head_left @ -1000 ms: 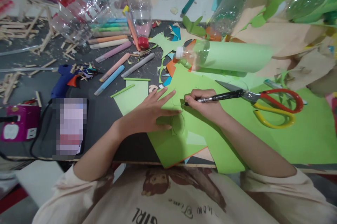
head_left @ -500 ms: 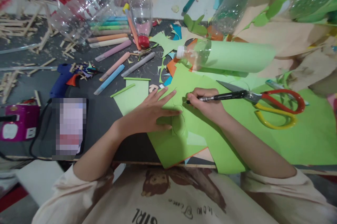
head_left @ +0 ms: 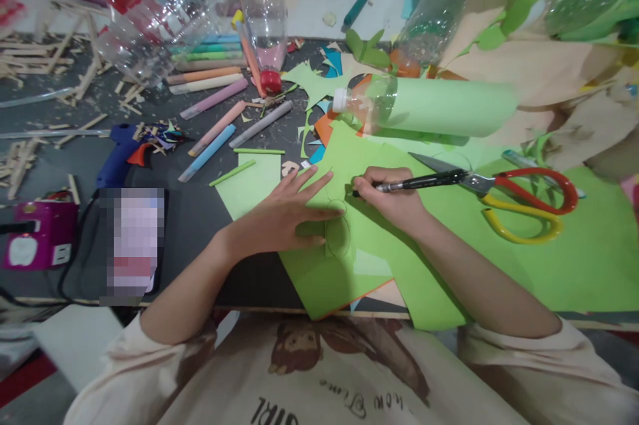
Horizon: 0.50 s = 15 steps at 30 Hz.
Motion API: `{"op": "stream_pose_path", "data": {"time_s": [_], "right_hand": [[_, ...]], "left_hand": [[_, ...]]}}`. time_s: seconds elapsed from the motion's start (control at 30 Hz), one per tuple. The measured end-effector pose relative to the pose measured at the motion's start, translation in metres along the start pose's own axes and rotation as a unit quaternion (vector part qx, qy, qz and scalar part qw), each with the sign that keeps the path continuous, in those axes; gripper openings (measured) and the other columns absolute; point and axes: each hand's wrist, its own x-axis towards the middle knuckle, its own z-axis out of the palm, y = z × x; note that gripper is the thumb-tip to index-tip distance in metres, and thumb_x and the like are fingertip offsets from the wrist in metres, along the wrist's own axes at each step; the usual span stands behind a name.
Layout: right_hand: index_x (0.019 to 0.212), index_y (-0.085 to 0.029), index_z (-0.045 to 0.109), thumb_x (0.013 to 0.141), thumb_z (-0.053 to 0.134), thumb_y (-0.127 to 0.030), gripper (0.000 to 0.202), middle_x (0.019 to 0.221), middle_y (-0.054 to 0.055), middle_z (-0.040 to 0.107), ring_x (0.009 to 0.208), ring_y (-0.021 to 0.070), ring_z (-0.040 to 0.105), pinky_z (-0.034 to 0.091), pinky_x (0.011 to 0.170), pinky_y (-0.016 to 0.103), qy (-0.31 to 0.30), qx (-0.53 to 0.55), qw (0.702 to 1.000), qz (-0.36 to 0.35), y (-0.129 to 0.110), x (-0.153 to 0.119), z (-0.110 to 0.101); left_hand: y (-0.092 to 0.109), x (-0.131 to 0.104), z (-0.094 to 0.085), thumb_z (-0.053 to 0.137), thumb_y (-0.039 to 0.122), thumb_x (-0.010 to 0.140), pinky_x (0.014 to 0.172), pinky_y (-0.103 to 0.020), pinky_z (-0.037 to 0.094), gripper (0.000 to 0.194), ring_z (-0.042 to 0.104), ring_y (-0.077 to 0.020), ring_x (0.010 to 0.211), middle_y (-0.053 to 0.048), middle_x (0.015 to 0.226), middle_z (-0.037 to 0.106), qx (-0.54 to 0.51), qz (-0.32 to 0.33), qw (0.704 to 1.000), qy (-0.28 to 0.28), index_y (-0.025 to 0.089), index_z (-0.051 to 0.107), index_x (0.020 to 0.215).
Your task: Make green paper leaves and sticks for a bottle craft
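My left hand (head_left: 287,215) lies flat with spread fingers on green paper (head_left: 309,285). Between its thumb and forefinger and my right hand, rounded outlines are drawn on the green sheet. My right hand (head_left: 392,195) is closed around a black pen (head_left: 429,180), its tip close to the paper. Just beyond the pen's rear end rest scissors (head_left: 479,184) with one red and one yellow handle. A bottle wrapped in pale green paper (head_left: 449,105) lies on its side behind my right hand. A light green sheet (head_left: 259,175) with two thin green rolls sits left of my fingers.
On the left are a blue glue gun (head_left: 120,152), a phone (head_left: 134,238) with a blurred screen, and a purple box (head_left: 42,235) with a cord. Several coloured markers (head_left: 214,92), wooden sticks (head_left: 30,55) and clear plastic bottles (head_left: 264,5) crowd the back. Paper scraps (head_left: 314,82) lie mid-table.
Both hands and the pen stay almost in place. The whole view has shifted very slightly; nothing was picked up or let go.
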Motion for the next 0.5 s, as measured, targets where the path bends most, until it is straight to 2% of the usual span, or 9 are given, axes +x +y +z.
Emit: {"op": "stream_pose_path", "data": {"time_s": [0.17, 0.27, 0.33, 0.5], "right_hand": [[0.050, -0.022, 0.048, 0.079, 0.062, -0.030, 0.033, 0.047, -0.003, 0.053, 0.044, 0.0110, 0.047, 0.035, 0.046, 0.026, 0.076, 0.055, 0.995, 0.045, 0.0025, 0.0022, 0.0002], [0.052, -0.022, 0.051, 0.079, 0.065, -0.034, 0.033, 0.050, -0.002, 0.058, 0.042, 0.0104, 0.048, 0.039, 0.045, 0.026, 0.086, 0.091, 0.990, 0.062, 0.0033, 0.0045, -0.0010], [0.052, -0.022, 0.051, 0.079, 0.067, -0.037, 0.035, 0.050, -0.002, 0.059, 0.041, 0.0099, 0.049, 0.040, 0.044, 0.025, 0.089, 0.099, 0.989, 0.061, 0.0033, 0.0057, -0.0016], [0.052, -0.021, 0.051, 0.078, 0.067, -0.038, 0.035, 0.048, -0.003, 0.059, 0.041, 0.0089, 0.049, 0.039, 0.043, 0.023, 0.093, 0.106, 0.988, 0.060, 0.0019, 0.0072, -0.0006]], "left_hand": [[0.0000, 0.0001, 0.0010, 0.059, 0.043, 0.093, 0.119, -0.069, 0.016, 0.043, 0.015, -0.0441, 0.153, -0.005, 0.166, 0.024, 0.029, 0.012, 0.999, 0.011, 0.036, 0.061, 0.135], [-0.0005, 0.0019, 0.0018, 0.054, 0.041, 0.096, 0.118, -0.073, 0.011, 0.038, 0.020, -0.0427, 0.152, -0.006, 0.163, 0.033, 0.072, 0.034, 0.997, 0.024, 0.034, 0.063, 0.133], [-0.0013, 0.0029, 0.0028, 0.051, 0.042, 0.098, 0.120, -0.071, 0.011, 0.038, 0.027, -0.0387, 0.150, -0.008, 0.161, 0.036, 0.098, 0.057, 0.993, 0.035, 0.032, 0.064, 0.132], [0.0019, 0.0016, 0.0065, 0.048, 0.057, 0.096, 0.123, -0.064, 0.011, 0.046, 0.037, -0.0327, 0.146, -0.008, 0.155, 0.046, 0.152, 0.114, 0.981, 0.050, 0.032, 0.064, 0.131]]}}
